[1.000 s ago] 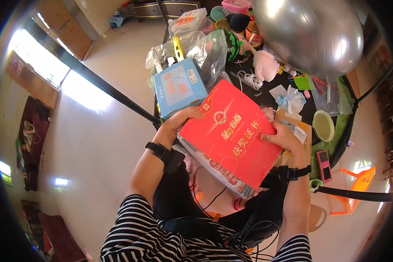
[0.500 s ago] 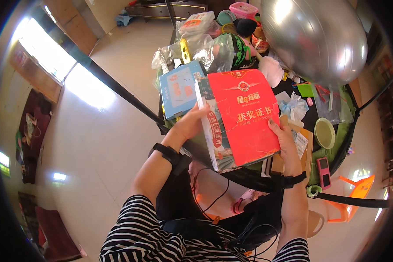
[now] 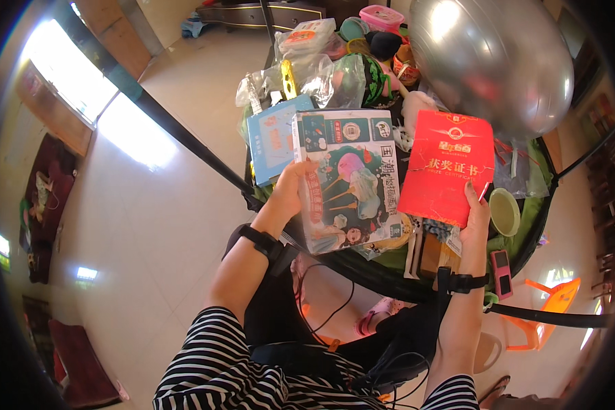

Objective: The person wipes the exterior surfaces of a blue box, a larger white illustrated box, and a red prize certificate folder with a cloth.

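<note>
My left hand grips the left edge of a flat craft box with a printed cover of brushes and a cartoon figure. In my right hand is a red certificate folder, creased across its middle and pinched at its lower right corner, thumb on top. The two lie side by side over a heaped round trampoline-like surface, with a narrow gap between them. A light blue box sits just behind the craft box, partly covered by it.
A large silver ball rests at the back right. Plastic bags, a pink container, a pale green bowl and a pink handheld device lie on the heap. Black poles surround it. An orange stool stands at right.
The red folder has moved right, off the craft box it was covering. The box's printed cover is now exposed, still in my left hand.
</note>
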### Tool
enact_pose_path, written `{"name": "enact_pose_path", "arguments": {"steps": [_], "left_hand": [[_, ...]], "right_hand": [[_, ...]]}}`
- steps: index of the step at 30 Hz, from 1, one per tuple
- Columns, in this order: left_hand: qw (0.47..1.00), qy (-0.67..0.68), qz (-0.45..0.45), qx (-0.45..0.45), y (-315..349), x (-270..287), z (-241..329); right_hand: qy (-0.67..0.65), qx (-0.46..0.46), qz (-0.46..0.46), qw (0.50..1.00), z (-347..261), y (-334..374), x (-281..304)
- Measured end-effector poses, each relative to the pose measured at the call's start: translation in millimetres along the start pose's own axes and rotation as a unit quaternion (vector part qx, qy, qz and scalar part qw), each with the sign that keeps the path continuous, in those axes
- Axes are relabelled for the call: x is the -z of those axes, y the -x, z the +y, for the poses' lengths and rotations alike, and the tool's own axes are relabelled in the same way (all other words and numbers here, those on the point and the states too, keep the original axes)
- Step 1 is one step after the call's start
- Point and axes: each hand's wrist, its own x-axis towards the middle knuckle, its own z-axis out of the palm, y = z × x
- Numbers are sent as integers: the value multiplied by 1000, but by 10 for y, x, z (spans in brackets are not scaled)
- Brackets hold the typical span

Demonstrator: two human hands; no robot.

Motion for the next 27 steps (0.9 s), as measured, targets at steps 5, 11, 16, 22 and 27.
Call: {"name": "enact_pose_path", "arguments": {"steps": [5,11,16,22,27], "left_hand": [[1000,6,7,-20,15,35,68],[998,22,-24,-52,13,32,81],[997,25,-13,-77,95,14,149],[991,84,-14,-102,40,61,56],[983,138,-4,-123,40,107,121]], "right_hand": [[18,21,-8,1000,67,-19,21],[58,0,-18,998,235,-200,176],[-35,-67,53,996,123,-4,-120],[-122,-33,28,992,220,-110,48],[-111,60,91,988,235,-163,24]]}}
